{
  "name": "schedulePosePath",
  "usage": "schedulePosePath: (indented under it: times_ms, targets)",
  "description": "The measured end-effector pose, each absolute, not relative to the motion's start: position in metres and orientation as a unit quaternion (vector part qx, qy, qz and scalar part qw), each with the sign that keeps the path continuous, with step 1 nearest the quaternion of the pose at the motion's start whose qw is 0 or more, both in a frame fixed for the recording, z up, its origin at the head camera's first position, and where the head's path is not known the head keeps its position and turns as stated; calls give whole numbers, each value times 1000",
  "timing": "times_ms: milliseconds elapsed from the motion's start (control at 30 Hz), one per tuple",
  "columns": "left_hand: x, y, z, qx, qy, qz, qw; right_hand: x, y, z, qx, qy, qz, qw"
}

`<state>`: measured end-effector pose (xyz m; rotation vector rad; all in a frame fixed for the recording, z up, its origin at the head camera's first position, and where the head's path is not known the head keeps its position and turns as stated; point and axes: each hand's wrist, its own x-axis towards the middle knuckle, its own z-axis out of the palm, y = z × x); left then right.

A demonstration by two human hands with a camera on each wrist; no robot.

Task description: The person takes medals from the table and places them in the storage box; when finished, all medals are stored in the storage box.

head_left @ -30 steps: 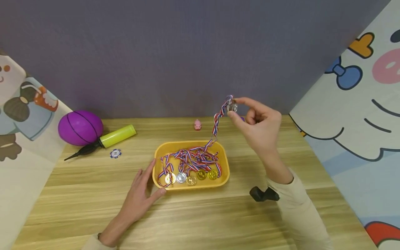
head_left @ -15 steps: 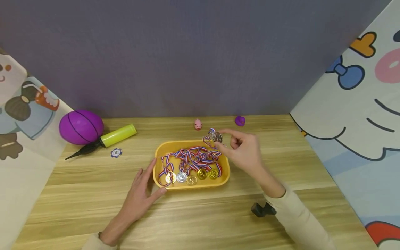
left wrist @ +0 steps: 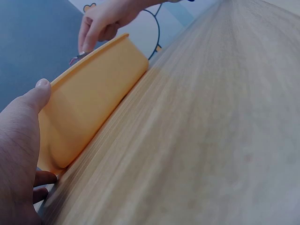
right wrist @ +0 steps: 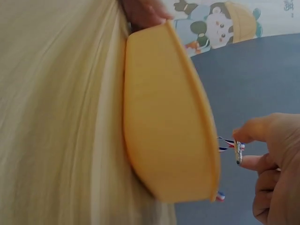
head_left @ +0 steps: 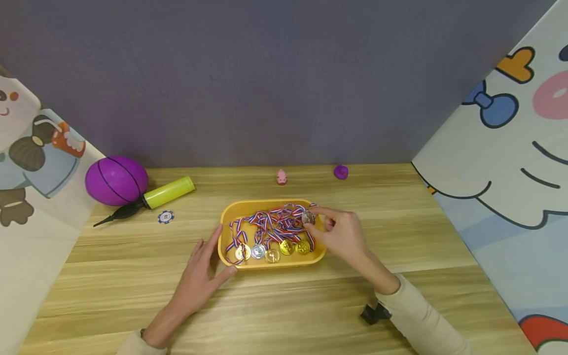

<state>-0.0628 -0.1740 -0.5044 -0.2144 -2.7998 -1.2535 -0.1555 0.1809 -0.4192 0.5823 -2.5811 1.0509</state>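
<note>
My right hand [head_left: 343,236] pinches a silver medal [head_left: 308,217] between thumb and index finger at the right end of a yellow tray [head_left: 272,266]. In the right wrist view the medal [right wrist: 238,151] is edge-on above the rim, its ribbon trailing into the tray. Inside lie tangled red, white and blue ribbons [head_left: 277,224]. Along the tray's near side is a row of gold medals [head_left: 286,247] and another silver medal [head_left: 258,251]. My left hand [head_left: 195,281] rests around the tray's near left corner, thumb at the rim, fingers along the left side.
At the left sit a purple ball [head_left: 116,181], a yellow-green hand pump [head_left: 169,192] with a black nozzle, and a blue and white poker chip [head_left: 166,217]. A pink pig figure [head_left: 281,177] and a purple duck [head_left: 340,172] stand near the grey back wall [head_left: 284,88].
My right hand has come down and leftward from above the table's back edge, bringing the silver medal to the tray and its ribbon onto the pile. The left hand stays put.
</note>
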Motion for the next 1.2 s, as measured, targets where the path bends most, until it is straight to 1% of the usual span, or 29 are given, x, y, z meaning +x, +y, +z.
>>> schedulePosePath:
  times_ms: [167, 367, 600, 800, 933, 1200]
  targets:
    - [-63, -173, -504, -68, -911, -405, 32, -161, 186, -427, 174, -913, 340, 145]
    - [-61, -173, -501, -68, -911, -405, 32, -167, 185, -432, 172, -927, 299, 151]
    - [-61, -173, -501, -69, -911, -406, 34, -164, 178, -432, 165, -942, 280, 87]
    - [-62, -173, -502, -71, -910, -407, 35, -160, 175, -430, 173, -961, 209, 60]
    - [-62, -173, -502, -72, -910, -407, 35, -158, 176, -430, 188, -966, 172, 55]
    - [-62, -172, -502, -70, -911, -404, 33, -155, 178, -431, 186, -967, 167, 57]
